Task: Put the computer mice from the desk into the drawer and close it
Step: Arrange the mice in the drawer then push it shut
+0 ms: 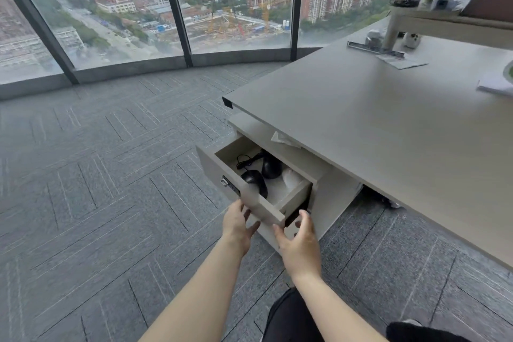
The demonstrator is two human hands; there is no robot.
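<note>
Nearest the camera, the left hand (pixel 236 223) and right hand (pixel 301 241) are both open, fingers spread, empty, bracketing the near corner of the pale grey pull-out drawer (pixel 270 209). Inside that drawer lie two black corded computer mice (pixel 254 177), beside white paper. To close it well, press flat and evenly on the drawer front, keeping cords inside. Beyond the drawer, the grey table (pixel 388 119) shows no mice.
</note>
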